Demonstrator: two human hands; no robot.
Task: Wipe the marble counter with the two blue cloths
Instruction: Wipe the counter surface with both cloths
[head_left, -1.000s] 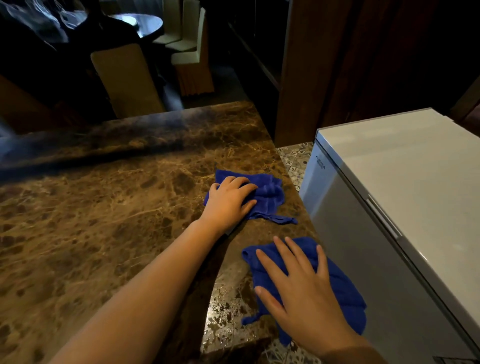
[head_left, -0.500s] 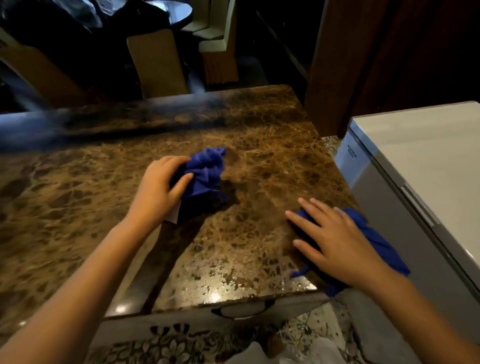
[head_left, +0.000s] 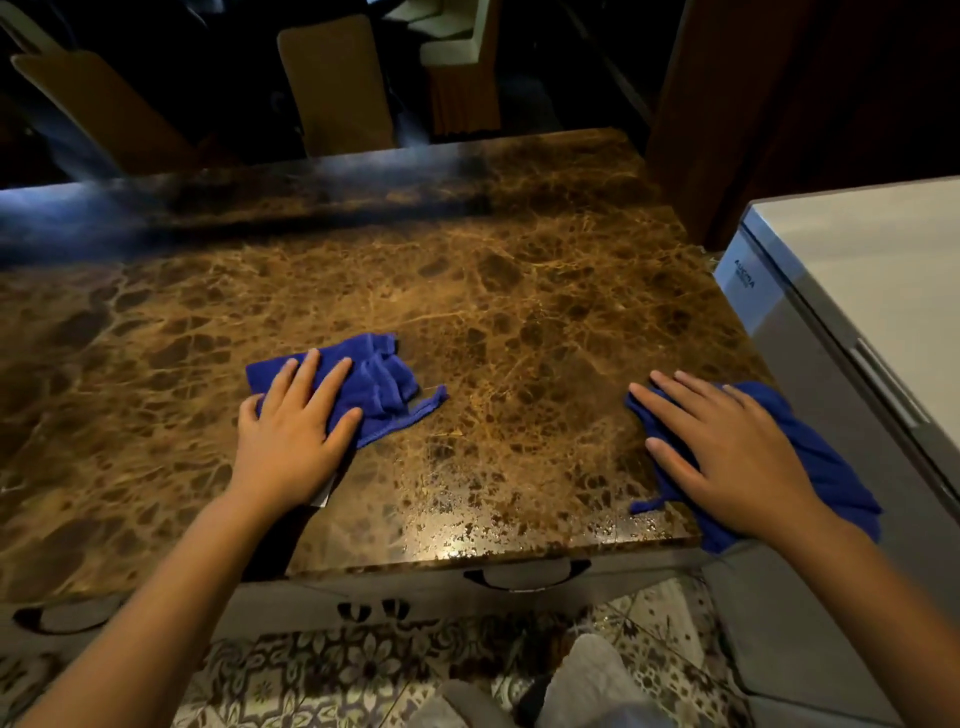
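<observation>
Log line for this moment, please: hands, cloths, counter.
left hand: flat on left cloth | right hand: flat on right cloth, at counter right edge, cloth overhanging | stage: wiping

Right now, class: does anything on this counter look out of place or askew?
Only slightly: the right cloth, under the right hand, hangs over the marble counter's right corner. The left cloth, under the left hand, is bunched. No spill or damage shows.
</observation>
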